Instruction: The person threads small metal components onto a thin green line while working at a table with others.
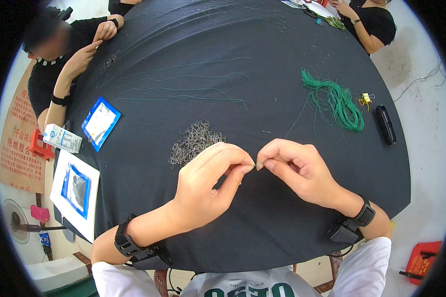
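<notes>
My left hand (208,180) and my right hand (302,171) meet fingertip to fingertip above the near middle of the table. Each is closed in a pinch, thumb against forefinger. In the narrow gap between them shows a tiny bit of green line (255,166); whether a hook is on it is too small to tell. Just beyond my left hand lies a heap of small metal fish hooks (195,141), partly covered by that hand. A loose bundle of green fishing line (337,106) rests to the far right, with stray strands trailing toward my right hand.
Several cut green lines (183,97) stretch across the black tablecloth (262,222). A blue-edged packet (100,123), a drink carton (63,138) and a white board (91,198) with another packet (76,187) sit left. Right are a yellow clip (365,100) and black case (385,124). Other people work around the table.
</notes>
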`<state>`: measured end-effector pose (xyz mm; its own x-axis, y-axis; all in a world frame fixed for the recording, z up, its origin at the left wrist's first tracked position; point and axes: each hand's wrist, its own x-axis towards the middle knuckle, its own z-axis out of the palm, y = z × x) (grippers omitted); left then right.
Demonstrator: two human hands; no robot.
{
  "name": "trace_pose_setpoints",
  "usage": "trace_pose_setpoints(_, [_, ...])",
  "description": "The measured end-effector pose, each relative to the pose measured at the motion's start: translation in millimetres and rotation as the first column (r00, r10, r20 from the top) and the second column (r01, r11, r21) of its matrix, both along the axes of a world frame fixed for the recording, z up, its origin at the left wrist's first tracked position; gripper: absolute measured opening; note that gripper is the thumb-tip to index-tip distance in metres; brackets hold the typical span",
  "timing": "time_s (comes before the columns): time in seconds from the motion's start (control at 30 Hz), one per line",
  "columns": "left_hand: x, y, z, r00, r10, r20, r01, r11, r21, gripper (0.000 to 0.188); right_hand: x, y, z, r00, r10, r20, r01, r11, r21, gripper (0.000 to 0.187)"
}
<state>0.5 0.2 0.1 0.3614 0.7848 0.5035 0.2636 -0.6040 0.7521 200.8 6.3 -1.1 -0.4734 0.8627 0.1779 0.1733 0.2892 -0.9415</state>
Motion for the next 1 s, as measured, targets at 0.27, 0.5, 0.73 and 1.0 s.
trace_pose_setpoints(0.27, [-1.0, -0.7, 2.7, 1.000, 0.024, -0.019, -0.023, 0.997, 0.074, 0.014, -1.0, -4.5, 9.2, 0.997, -0.039, 0.062, 0.036, 0.998, 0.045, 0.007])
trace_pose_setpoints(0.5, [-0.9, 0.1, 1.7, 0.999, 0.031, -0.027, -0.028, 0.993, 0.119, 0.015, -0.3, -5.0, 8.3, 0.997, -0.034, 0.064, 0.032, 0.999, 0.043, 0.007])
trace_pose_setpoints(0.73, [-0.9, 1.2, 2.0, 0.999, 0.023, -0.030, -0.019, 0.992, 0.121, 0.015, 2.2, -3.7, 6.1, 0.998, -0.024, 0.057, 0.022, 0.999, 0.031, 0.007])
trace_pose_setpoints(1.0, [-3.4, 0.4, 7.0, 0.996, 0.059, -0.067, -0.041, 0.972, 0.232, 0.014, 3.9, -3.8, 4.6, 0.999, -0.018, 0.026, 0.018, 1.000, 0.005, 0.007])
